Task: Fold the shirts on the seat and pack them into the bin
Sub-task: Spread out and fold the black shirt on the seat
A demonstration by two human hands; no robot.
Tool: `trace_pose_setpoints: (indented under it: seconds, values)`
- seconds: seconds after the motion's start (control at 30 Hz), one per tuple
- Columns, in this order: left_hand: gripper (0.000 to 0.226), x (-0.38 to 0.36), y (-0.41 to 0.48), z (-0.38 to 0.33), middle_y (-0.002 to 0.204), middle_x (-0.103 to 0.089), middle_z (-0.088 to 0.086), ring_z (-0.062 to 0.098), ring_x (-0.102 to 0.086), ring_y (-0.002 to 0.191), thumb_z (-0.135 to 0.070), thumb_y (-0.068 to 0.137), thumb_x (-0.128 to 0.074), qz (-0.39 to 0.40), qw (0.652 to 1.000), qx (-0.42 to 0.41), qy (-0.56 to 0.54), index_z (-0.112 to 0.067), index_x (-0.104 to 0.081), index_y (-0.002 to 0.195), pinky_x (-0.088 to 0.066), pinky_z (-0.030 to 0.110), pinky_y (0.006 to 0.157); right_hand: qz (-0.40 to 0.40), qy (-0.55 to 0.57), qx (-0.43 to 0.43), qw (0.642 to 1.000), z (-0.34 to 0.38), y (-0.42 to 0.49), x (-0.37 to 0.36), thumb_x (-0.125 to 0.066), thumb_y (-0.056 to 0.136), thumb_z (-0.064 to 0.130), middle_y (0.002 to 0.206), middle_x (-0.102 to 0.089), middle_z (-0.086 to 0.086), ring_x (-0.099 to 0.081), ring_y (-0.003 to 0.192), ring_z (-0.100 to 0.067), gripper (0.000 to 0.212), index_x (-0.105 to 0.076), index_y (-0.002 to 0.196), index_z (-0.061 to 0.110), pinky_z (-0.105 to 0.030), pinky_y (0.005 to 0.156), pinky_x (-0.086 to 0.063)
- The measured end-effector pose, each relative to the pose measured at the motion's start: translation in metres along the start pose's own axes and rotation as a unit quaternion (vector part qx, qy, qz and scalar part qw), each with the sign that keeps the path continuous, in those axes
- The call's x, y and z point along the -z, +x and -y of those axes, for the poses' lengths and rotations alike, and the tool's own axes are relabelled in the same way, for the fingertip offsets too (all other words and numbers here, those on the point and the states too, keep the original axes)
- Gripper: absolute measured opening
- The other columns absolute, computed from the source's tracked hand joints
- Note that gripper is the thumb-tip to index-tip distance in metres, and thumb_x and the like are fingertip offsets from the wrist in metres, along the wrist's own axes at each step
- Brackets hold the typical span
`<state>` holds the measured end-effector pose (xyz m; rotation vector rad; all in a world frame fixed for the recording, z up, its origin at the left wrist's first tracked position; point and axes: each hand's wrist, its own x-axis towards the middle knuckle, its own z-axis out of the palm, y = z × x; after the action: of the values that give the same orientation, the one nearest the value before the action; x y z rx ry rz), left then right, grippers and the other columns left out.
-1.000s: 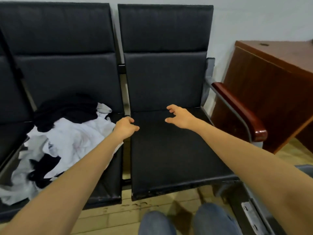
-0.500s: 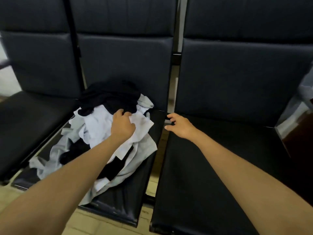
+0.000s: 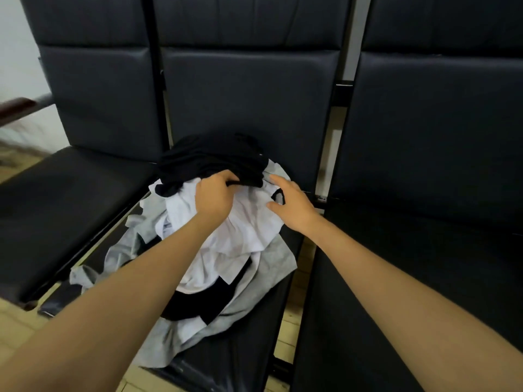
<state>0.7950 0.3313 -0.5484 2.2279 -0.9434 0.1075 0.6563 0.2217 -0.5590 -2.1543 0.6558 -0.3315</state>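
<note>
A heap of crumpled shirts lies on the middle seat [image 3: 243, 360]: a black shirt [image 3: 209, 159] on top at the back, a white shirt [image 3: 249, 222] in the middle, a grey shirt [image 3: 268, 267] underneath. My left hand [image 3: 213, 198] is on top of the heap with its fingers closed on the front edge of the black shirt. My right hand [image 3: 291, 206] hovers over the white shirt at the heap's right side, fingers spread, holding nothing. No bin is in view.
Three dark padded seats stand in a row, the left seat [image 3: 56, 210] and the right seat [image 3: 424, 278] bare. A wooden armrest [image 3: 17, 104] shows at the far left. Pale tiled floor [image 3: 17, 321] lies below the seats.
The view has swung left, off the desk and onto the heap. My left hand moved up the heap and closed on the black shirt. My right hand came over from the right seat to the white shirt.
</note>
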Motion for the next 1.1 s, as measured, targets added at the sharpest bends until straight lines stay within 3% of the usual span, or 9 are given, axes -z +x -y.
trace_pose_setpoints:
  seconds: [0.07, 0.13, 0.3, 0.43, 0.63, 0.77, 0.87, 0.97, 1.1]
  values:
    - [0.012, 0.012, -0.008, -0.008, 0.089, -0.07, -0.001, 0.016, -0.061, 0.081, -0.009, 0.09, -0.06, 0.021, 0.999, -0.009, -0.047, -0.011, -0.071, 0.094, -0.047, 0.029, 0.074, 0.01, 0.016, 0.002, 1.0, 0.007, -0.005, 0.002, -0.053, 0.095, 0.009, 0.151, -0.027, -0.005, -0.039, 0.132, -0.023, 0.07, -0.016, 0.151, 0.031, -0.03, 0.104, -0.036]
    - [0.012, 0.025, -0.017, -0.015, 0.085, -0.071, 0.0, 0.018, -0.065, 0.079, -0.006, 0.089, -0.061, 0.024, 0.995, -0.022, -0.09, -0.009, -0.072, 0.091, -0.052, 0.033, 0.076, 0.02, 0.02, 0.009, 1.0, 0.013, -0.011, 0.004, -0.053, 0.095, 0.006, 0.149, -0.028, -0.003, -0.051, 0.117, -0.019, 0.075, -0.013, 0.151, 0.037, -0.032, 0.099, -0.045]
    - [0.012, 0.057, -0.054, -0.05, 0.088, -0.072, 0.001, 0.005, -0.066, 0.079, -0.007, 0.088, -0.064, 0.105, 0.981, -0.091, -0.139, -0.01, -0.072, 0.095, -0.05, 0.014, 0.078, -0.017, 0.032, 0.068, 0.997, 0.038, -0.04, 0.015, -0.055, 0.094, 0.005, 0.13, -0.051, -0.005, -0.059, 0.105, -0.016, 0.039, -0.055, 0.132, 0.015, -0.025, 0.095, -0.046]
    - [0.011, 0.074, -0.083, -0.084, 0.081, -0.068, -0.009, 0.008, -0.066, 0.08, -0.007, 0.089, -0.062, 0.092, 0.974, -0.072, -0.192, -0.013, -0.07, 0.094, -0.052, 0.019, 0.078, -0.044, 0.042, 0.059, 0.996, 0.056, -0.077, 0.042, -0.05, 0.097, 0.008, 0.101, -0.068, -0.007, -0.064, 0.093, -0.018, 0.021, -0.066, 0.11, 0.01, -0.033, 0.089, -0.052]
    - [0.012, 0.077, -0.123, -0.152, 0.086, -0.065, -0.007, -0.005, -0.057, 0.077, -0.011, 0.089, -0.063, 0.102, 0.967, -0.065, -0.225, -0.01, -0.069, 0.099, -0.041, 0.005, 0.076, -0.083, -0.083, 0.029, 0.993, 0.064, -0.137, 0.104, -0.048, 0.098, 0.01, 0.103, -0.064, -0.004, -0.058, 0.092, -0.015, 0.021, -0.065, 0.109, 0.011, -0.026, 0.077, -0.043]
    - [0.018, 0.047, -0.161, -0.175, 0.099, -0.069, 0.011, 0.007, -0.058, 0.08, -0.012, 0.089, -0.064, 0.214, 0.944, -0.008, -0.251, -0.008, -0.067, 0.106, -0.046, 0.018, 0.074, -0.04, -0.167, -0.021, 0.985, 0.041, -0.185, 0.13, -0.05, 0.097, 0.011, 0.108, -0.062, -0.005, -0.057, 0.098, -0.018, 0.02, -0.066, 0.109, 0.011, -0.024, 0.078, -0.041]
    - [0.029, 0.018, -0.191, -0.169, 0.119, -0.065, 0.012, 0.018, -0.06, 0.106, -0.018, 0.092, -0.061, 0.338, 0.924, 0.024, -0.177, -0.008, -0.064, 0.119, -0.047, 0.03, 0.095, 0.065, -0.186, -0.09, 0.976, 0.009, -0.218, 0.13, -0.05, 0.096, 0.006, 0.113, -0.061, -0.003, -0.057, 0.101, -0.015, 0.022, -0.068, 0.106, 0.014, -0.024, 0.083, -0.043]
    - [0.034, -0.002, -0.206, -0.145, 0.129, -0.059, 0.01, 0.022, -0.053, 0.121, -0.015, 0.092, -0.06, 0.367, 0.928, 0.034, -0.064, -0.007, -0.06, 0.125, -0.037, 0.026, 0.1, 0.174, -0.205, -0.154, 0.951, -0.022, -0.237, 0.118, -0.05, 0.095, 0.004, 0.124, -0.061, -0.005, -0.056, 0.113, -0.018, 0.027, -0.066, 0.115, 0.011, -0.025, 0.093, -0.044]
    - [0.059, -0.024, -0.201, -0.116, 0.146, -0.034, 0.015, 0.032, -0.035, 0.133, -0.011, 0.088, -0.062, 0.322, 0.945, 0.054, 0.012, -0.011, -0.039, 0.142, -0.029, 0.031, 0.107, 0.11, -0.159, -0.175, 0.966, -0.051, -0.227, 0.095, -0.057, 0.094, 0.011, 0.136, -0.051, -0.008, -0.051, 0.12, -0.022, 0.039, -0.052, 0.132, 0.013, -0.024, 0.093, -0.041]
